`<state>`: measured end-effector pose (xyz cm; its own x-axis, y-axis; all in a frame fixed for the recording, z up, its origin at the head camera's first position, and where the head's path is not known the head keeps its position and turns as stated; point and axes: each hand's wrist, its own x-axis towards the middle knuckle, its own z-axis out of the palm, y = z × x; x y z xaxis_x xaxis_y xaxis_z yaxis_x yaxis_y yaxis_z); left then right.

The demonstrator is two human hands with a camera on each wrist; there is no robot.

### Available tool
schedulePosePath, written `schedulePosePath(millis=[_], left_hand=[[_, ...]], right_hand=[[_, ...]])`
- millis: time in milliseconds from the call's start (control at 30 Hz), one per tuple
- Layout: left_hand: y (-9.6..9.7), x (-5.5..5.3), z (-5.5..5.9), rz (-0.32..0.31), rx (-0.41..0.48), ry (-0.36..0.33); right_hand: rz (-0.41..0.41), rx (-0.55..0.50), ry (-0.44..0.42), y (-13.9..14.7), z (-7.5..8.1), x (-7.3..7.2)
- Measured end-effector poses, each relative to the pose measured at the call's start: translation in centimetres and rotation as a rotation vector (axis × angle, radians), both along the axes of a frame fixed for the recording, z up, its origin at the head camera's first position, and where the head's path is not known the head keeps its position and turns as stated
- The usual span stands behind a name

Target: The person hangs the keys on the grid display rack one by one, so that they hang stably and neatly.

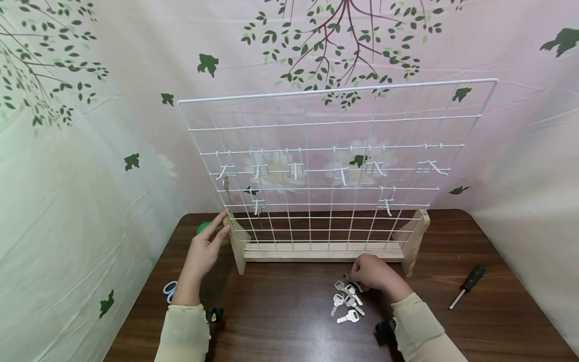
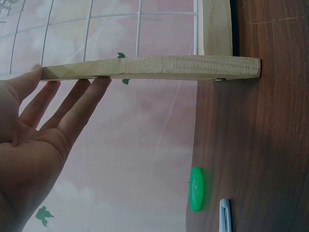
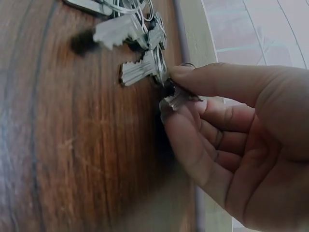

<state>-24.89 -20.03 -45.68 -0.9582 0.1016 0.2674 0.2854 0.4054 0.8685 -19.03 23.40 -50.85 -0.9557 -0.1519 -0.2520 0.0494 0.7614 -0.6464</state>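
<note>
Okay, light-blue scissor loops [image 1: 170, 292] by the table's [image 1: 271, 311] left edge; green disc [image 1: 203, 227] at its far left corner. Left hand [image 1: 205, 251]: fingers nearly straight, fingertips and thumb resting against the rack's left wooden post [image 1: 238, 246], not wrapped round it. White wire grid [image 1: 309, 203] above, with hooks; a key [image 1: 227, 189] hangs at the left-end hook, something small under the lower left one. Loose keys [image 1: 348, 305] lie bunched in front of the rack base, right of its middle. Right hand [image 1: 373, 274], at the bunch's far side: thumb and forefinger pinched nearly closed on one key [image 3: 176, 100], its toothed blade showing. Keys should handle light, stiff, hard to damage, but thin, smooth and slippery; best taken by the ring or broad head, blade free. Screwdriver [image 1: 468, 287] towards the right edge.
</note>
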Motion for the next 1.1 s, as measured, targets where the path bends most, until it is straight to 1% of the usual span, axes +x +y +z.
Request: schedulePosePath(millis=[433, 633, 767, 900, 1000, 1100], left_hand=[[-0.2, 0.0, 0.1, 0.009, 0.000, 0.015], [-0.1, -0.1, -0.1, 0.005, 0.004, 0.011], [-0.1, -0.2, -0.2, 0.001, 0.007, 0.010], [-0.1, -0.2, -0.2, 0.002, 0.006, 0.008], [-0.1, -0.2, -0.2, 0.002, 0.008, 0.006], [0.0, -0.2, -0.2, 0.001, 0.007, 0.005]], right_hand=[[-0.010, -0.174, -0.012, 1.0, -0.3, -0.1], [-0.014, -0.242, -0.046, 1.0, -0.6, -0.1], [-0.009, -0.253, -0.052, 0.9, -0.7, 0.0], [0.007, -0.235, -0.024, 0.9, -0.5, 0.2], [0.004, -0.232, -0.003, 0.8, -0.2, 0.5], [-0.001, -0.257, 0.013, 0.5, 0.4, 0.7]])
